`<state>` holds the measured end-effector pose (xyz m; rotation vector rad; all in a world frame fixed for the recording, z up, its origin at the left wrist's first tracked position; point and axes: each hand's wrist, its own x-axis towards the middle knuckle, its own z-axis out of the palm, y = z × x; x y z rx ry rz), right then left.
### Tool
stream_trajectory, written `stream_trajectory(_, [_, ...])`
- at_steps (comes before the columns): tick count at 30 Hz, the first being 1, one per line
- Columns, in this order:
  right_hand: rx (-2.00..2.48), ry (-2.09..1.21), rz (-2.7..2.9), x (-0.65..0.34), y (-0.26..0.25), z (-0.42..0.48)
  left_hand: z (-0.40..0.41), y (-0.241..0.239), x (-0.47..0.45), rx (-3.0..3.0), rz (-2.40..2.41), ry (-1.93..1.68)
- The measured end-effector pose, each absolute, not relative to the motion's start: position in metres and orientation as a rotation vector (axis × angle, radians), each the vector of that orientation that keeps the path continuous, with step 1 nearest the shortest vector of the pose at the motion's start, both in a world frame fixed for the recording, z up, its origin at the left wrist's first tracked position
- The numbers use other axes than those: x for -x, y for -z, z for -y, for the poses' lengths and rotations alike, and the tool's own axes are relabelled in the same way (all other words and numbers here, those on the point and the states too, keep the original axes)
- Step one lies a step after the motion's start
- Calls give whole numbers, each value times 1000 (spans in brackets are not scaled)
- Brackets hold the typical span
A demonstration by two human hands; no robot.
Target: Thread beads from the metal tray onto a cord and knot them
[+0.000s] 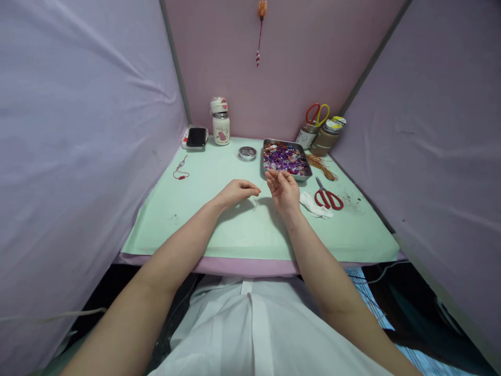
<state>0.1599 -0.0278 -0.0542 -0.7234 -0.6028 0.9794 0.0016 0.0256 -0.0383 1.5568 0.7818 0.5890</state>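
From here I count two hands: the left hand [236,193] pinches one thin cord [255,204] hanging below its fingertips, while the right hand [285,193] curls its fingers by one metal tray [300,178], gripping what, I can't tell. One bottle [221,129], two jars [324,142] and one red bracelet [182,177] sit on pale green cloth [246,237], between lilac fabric walls [97,104] and a pink back panel [219,62].

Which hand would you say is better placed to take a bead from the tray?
Probably the right hand: it is close to the bead tray, while the left hand is farther away and seems to pinch a thin cord.
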Motion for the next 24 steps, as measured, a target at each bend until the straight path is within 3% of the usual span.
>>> stream_trajectory(9, [762,-900,543,-164,57,24,-31,40,1,-1561,-732,-579])
stream_trajectory(19, [917,-1277,599,-154,67,26,-33,42,0,-1611,-537,-758])
stream_trajectory(21, [1024,-1157,669,-154,69,26,-33,43,0,-1619,-602,-781])
stream_trajectory(24, [1316,-723,780,-157,71,26,-32,42,-1,-1644,-672,-824])
